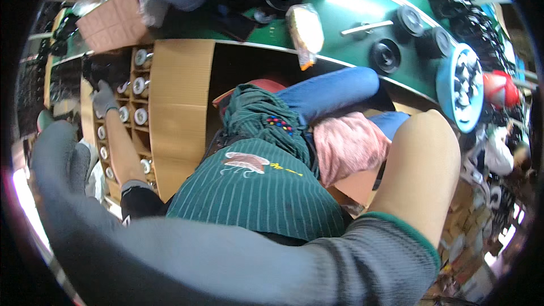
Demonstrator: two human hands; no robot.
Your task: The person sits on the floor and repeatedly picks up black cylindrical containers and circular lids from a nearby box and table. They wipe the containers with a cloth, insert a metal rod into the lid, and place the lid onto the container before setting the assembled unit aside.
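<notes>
- The left hand, in a grey glove, reaches to the upper left, at the top end of a partitioned carton.
- Its fingers point toward a dark object; I cannot tell how far they are open, nor if they hold this object.
- The right hand, in a grey glove with a green cuff edge, is very close to the camera and crosses the lower part of the view.
- At least 2 of its fingers are seen at the left, extended and near each other; the rest is blurred or hidden, so I cannot tell what it has hold of.
- The carton stands at the person's left, with its cardboard flap folded out toward the lap; round, white-faced parts sit in several compartments.
- The person wears a green striped apron, and a pink cloth lies over the lap.
- On the green table are 3 black round parts near a pale stick.
- A plastic-wrapped item lies at the table's near edge.
- Further right is a light blue basin with many small parts inside.
</notes>
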